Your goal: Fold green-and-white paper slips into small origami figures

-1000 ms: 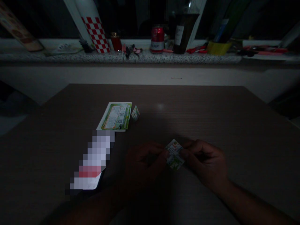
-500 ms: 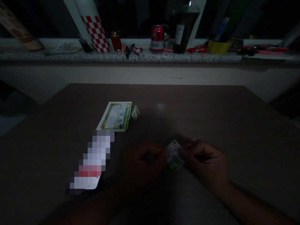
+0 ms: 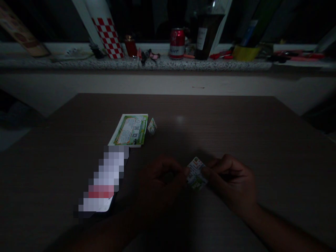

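Seemingly glossy paper slip (image 3: 196,173); matt table (image 3: 236,122)

Darkness is swallowing the left hand (image 3: 160,182) at nine o'clock of the folded slip (image 3: 196,173), so its fingers are merging into shadow. The right hand (image 3: 232,182) at three o'clock is pinching the slip's other side, and both sets of fingertips are covering its side edges. The slip's print is showing too small to read. Both forearms are running off the bottom edge.

At ten o'clock of the hands, a pixelated block (image 3: 105,182) is masking an object on the bench (image 3: 236,122) and overlapping the near end of the green leaflet stack (image 3: 130,130). The tiny folded piece (image 3: 152,126) at three o'clock of the stack is appearing too small to make out.

On the windowsill (image 3: 78,64) at twelve o'clock, the top edge is cutting off the dark bottle (image 3: 206,31) and the checked tube (image 3: 105,28). The red can (image 3: 176,43) is showing lettering too blurred to read.
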